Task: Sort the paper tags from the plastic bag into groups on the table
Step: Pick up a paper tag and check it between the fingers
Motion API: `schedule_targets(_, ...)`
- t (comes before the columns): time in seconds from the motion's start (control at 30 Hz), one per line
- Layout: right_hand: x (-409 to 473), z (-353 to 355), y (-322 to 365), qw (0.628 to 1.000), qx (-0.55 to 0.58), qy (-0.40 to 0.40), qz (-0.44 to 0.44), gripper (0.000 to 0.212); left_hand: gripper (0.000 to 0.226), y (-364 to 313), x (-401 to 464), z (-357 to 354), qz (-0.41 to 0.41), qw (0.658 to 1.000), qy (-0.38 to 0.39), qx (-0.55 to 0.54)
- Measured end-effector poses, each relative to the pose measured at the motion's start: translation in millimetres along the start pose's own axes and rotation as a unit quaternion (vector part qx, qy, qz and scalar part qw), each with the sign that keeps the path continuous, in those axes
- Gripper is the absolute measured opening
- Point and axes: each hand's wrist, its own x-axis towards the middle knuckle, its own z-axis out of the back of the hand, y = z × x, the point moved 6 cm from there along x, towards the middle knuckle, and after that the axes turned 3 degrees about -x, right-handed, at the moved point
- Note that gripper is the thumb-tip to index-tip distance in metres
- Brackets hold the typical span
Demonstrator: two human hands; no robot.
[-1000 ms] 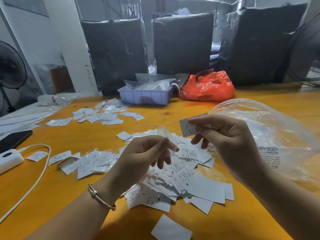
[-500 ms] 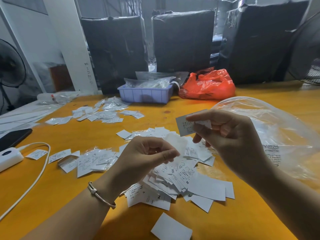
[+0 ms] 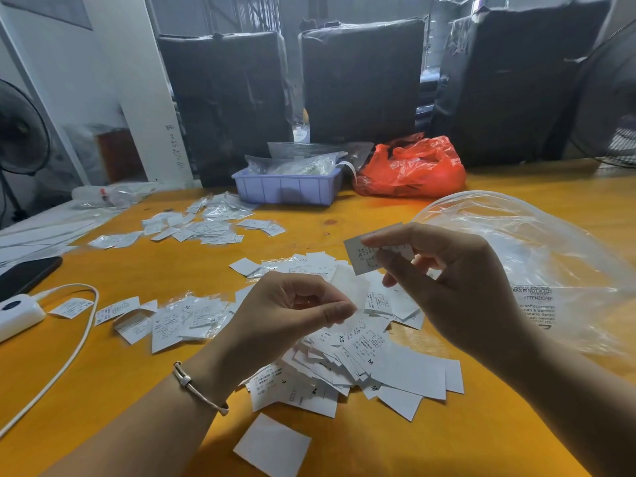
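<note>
Right hand is raised above the table, thumb and forefinger closed in a pinch on a single printed paper tag, held tilted with its print facing the camera; the remaining fingers are loosely curled behind it. Left hand is held lower and just beside it, thumb and forefinger pinched on a thin translucent white slip that stands up from the fingertips; whether this is a tag or a small sleeve cannot be determined. A bracelet sits on the left wrist. Directly beneath both hands lies the main heap of tags, overlapping, some showing size marks XS and M. A smaller group lies to its left, and a third group sits farther back toward the left. One blank square tag lies apart at the near edge. The clear plastic bag rests on the table right of the hands, mouth open, printed warning visible. At the far side stand a blue tray and a red bag. A white charger with cable and a dark phone lie at the left edge.
</note>
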Motion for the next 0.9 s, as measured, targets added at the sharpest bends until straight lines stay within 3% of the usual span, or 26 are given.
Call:
schedule_targets(0.33,0,2,-2,1.000,0.020,-0.003,-0.005,0.018,0.013,1,1,-2,0.009,1.000,0.002,0.010)
schedule_targets(0.9,-1,-8,-9,0.994,0.054,0.091,-0.041,0.026,0.018,4,1,2,0.009,1.000,-0.007,0.009)
